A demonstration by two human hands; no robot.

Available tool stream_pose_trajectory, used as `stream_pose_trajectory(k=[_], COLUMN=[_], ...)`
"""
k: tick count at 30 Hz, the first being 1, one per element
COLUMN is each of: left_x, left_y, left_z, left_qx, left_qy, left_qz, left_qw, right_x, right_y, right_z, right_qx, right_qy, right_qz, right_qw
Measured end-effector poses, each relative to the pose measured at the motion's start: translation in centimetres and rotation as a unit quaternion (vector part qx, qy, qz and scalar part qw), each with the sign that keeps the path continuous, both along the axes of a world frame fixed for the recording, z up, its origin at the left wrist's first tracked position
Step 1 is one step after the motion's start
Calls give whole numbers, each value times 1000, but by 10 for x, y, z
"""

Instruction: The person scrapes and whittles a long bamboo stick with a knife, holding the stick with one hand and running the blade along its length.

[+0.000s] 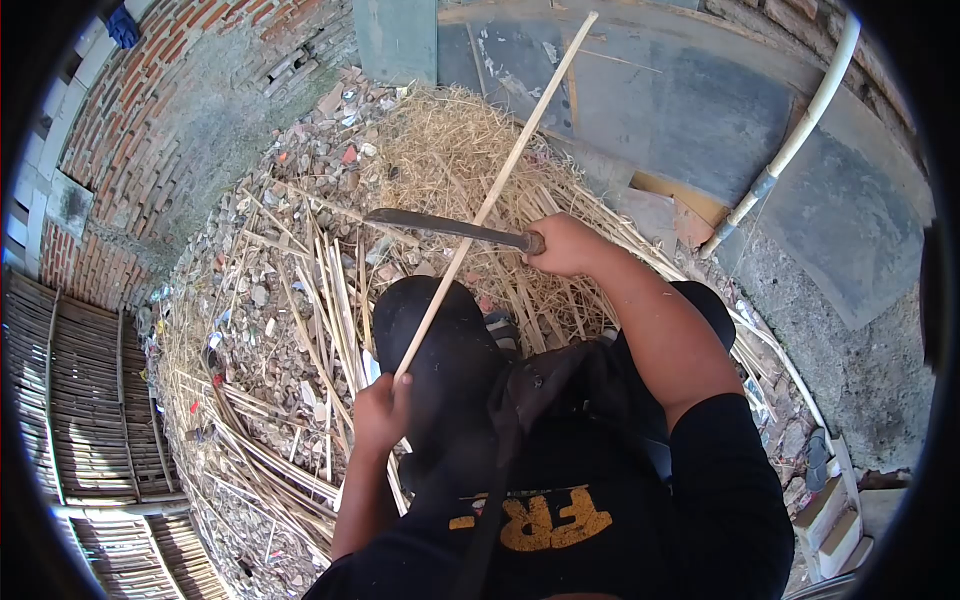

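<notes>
We have our left hand (380, 412) closed around the near end of a long, straight, pale tan strip of split bamboo or wood (522, 140). The fingers are clamped on it, with the thumb laid against it where it leaves the fist; the end itself is hidden in the palm. From there the strip slants up and away, its far end well beyond both hands and free of any fingers.

Our right hand (563, 245) is to the right of the strip, its fingers apart from it and clamped instead on the short handle of a dark, long-bladed metal knife (420, 220). The blade reaches leftward across the strip, roughly midway along it, and its tip ends on the strip's left side. We cannot tell whether the cutting edge touches the strip.

Just below the strip's lower half we see a knee in black cloth (425, 310). Left of the strip, a loose bundle of pale, thin, split lengths (338, 290) lies over stony rubble (262, 296). Beyond its middle spreads a heap of dry, straw-coloured shavings (445, 135).
</notes>
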State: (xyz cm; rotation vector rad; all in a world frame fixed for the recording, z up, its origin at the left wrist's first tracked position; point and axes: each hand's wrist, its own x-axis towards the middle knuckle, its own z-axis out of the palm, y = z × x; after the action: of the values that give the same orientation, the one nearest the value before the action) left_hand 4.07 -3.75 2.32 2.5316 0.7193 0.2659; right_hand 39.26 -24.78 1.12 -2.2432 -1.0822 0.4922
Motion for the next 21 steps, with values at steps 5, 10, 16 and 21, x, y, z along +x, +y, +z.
stream_pose_trajectory(k=[5, 10, 16, 21], left_x=[0, 0, 0, 0], left_y=[-1, 0, -1, 0], left_z=[0, 1, 0, -1], left_qx=[-4, -9, -7, -1], left_qy=[-5, -9, -3, -3], left_qz=[1, -2, 3, 2], left_qw=[1000, 1000, 1000, 1000], right_x=[0, 1, 1, 0], right_y=[0, 1, 1, 0], right_z=[0, -4, -3, -3], right_qx=[2, 8, 7, 8], right_qy=[17, 14, 22, 35], right_qz=[3, 4, 6, 4], right_qw=[1000, 1000, 1000, 999])
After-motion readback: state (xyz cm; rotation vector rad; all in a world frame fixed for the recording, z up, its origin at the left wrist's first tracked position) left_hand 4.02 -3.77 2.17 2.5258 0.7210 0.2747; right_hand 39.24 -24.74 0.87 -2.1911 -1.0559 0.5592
